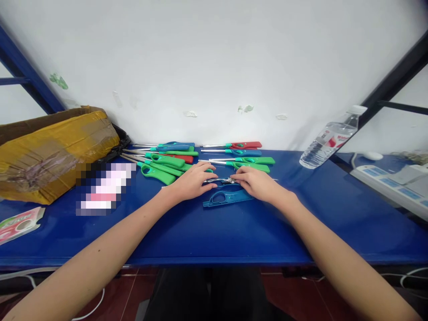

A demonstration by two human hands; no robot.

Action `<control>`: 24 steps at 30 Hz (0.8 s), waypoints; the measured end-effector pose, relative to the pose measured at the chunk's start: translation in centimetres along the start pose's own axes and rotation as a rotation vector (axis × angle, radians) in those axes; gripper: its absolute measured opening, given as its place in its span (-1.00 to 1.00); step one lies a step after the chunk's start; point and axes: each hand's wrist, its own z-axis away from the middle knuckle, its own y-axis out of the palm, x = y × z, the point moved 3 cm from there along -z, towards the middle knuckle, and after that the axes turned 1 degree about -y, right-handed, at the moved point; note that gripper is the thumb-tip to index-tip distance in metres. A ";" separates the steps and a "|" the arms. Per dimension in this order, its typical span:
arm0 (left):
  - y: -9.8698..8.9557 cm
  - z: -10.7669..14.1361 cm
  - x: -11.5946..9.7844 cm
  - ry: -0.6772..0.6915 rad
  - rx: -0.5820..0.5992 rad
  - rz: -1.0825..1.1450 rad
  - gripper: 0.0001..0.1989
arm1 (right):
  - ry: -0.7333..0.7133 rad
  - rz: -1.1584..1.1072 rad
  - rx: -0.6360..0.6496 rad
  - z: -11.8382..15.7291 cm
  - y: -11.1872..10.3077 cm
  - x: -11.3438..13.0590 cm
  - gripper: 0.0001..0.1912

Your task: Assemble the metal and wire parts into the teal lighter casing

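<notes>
Blue tbl [267, 236] vs white wall [214, 67], red tile flr [294, 294] below. L hand [194, 182] parted; R hand [257, 182] by blue lighter shell [236, 196], can't tell if gripping.

A person's left hand [195, 182] and right hand [259, 183] converged at small metallic parts [230, 180], just beyond a blue casing piece [236, 196] (finger loop [219, 193] toward its left end) on a blue counter [214, 236], where green, blue and red long-necked lighters [167, 160] lay between a taped box [67, 149] and a water bottle [329, 140].
</notes>
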 end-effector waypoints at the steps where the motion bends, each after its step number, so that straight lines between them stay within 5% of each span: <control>1: 0.0 0.1 0.1 0.002 0.001 0.002 -0.70 | -0.007 0.003 -0.007 0.0 0.0 0.0 -0.64; 16: 0.4 0.0 -0.1 -0.028 0.004 0.043 -0.74 | -0.007 0.035 -0.078 -0.1 0.0 0.1 -0.67; 24: 0.3 0.0 -0.2 -0.010 -0.016 0.015 -0.72 | -0.141 -0.041 -0.144 -0.2 0.3 0.2 -0.62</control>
